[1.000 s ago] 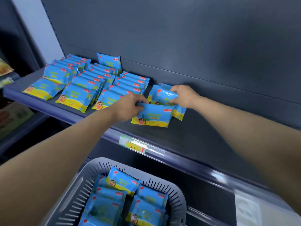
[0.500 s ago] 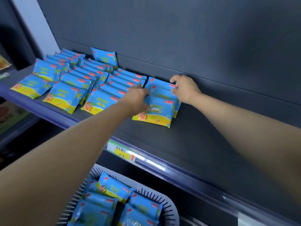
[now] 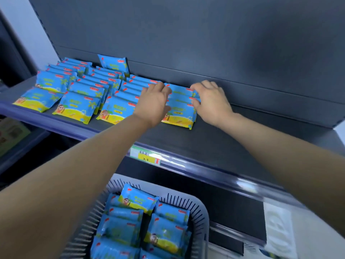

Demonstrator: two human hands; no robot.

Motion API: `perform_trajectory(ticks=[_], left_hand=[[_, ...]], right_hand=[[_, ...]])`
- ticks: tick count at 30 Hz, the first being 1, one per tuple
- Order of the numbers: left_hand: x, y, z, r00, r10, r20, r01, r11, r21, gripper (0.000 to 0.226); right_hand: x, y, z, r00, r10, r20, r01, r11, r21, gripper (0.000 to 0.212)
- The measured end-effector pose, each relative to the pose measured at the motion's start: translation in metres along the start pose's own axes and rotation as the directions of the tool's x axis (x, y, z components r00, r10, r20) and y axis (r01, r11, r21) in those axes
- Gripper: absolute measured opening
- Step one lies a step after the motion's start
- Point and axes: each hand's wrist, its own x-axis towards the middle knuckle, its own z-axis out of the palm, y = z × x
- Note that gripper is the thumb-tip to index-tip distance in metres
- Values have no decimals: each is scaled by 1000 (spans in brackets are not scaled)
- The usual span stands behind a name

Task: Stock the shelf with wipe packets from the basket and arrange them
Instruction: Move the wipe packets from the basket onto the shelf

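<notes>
You have both hands on the shelf [image 3: 205, 139] at mid-frame, one on either side of the rightmost row [image 3: 179, 116] of wipe packets [image 3: 78, 107]. Your left hand [image 3: 153, 103] lies palm down at the row's left edge with its fingers bent over the packets there. Your right hand [image 3: 211, 101] has its fingertips curled in against the packets' right edges, clasping them, so the row is held between your two hands. In that row three red corner labels show one behind another, so at least three packets overlap, the front one lying flat with its yellow band toward you. The shelf carries four such rows in all, running from the left of the frame to the centre, each a line of overlapping blue and yellow packets. How many sit in the three left rows cannot be counted exactly. One single packet [image 3: 113, 65] stands apart behind the second and third rows, leaning upright against the dark back panel [image 3: 186, 43]. One price tag [image 3: 144, 156] sits in the shelf's front rail below your left wrist. At the bottom centre one grey basket [image 3: 201, 208] holds at least six more packets, stacked in two columns.
</notes>
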Motion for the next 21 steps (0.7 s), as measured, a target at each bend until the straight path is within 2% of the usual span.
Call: perform_trajectory(ticks=[7, 12, 14, 16, 18, 21], left_hand=[[-83, -7, -77, 947, 100, -305, -133, 987, -89, 43], [-152, -16, -93, 914, 153, -375, -213, 969, -126, 44], [-184, -18, -80, 918, 184, -351, -248, 957, -148, 43], [-214, -22, -59, 933, 241, -269, -289, 945, -155, 43], [-238, -29, -32, 946, 299, -124, -316, 935, -159, 43], [-266, -43, 7, 945, 299, 130, -276, 946, -173, 46]], right_hand=[[-59, -73, -38, 975, -52, -216, 39, 997, -66, 41], [-122, -116, -38, 956, -78, -282, 64, 996, -60, 41], [-149, -129, -22, 965, -61, -254, 54, 998, -35, 40], [-174, -140, 2, 987, -29, -160, 28, 1000, -7, 40], [-196, -147, 32, 1000, 0, -14, 0, 1000, -25, 43], [-222, -151, 80, 980, 49, 193, -43, 999, -31, 45]])
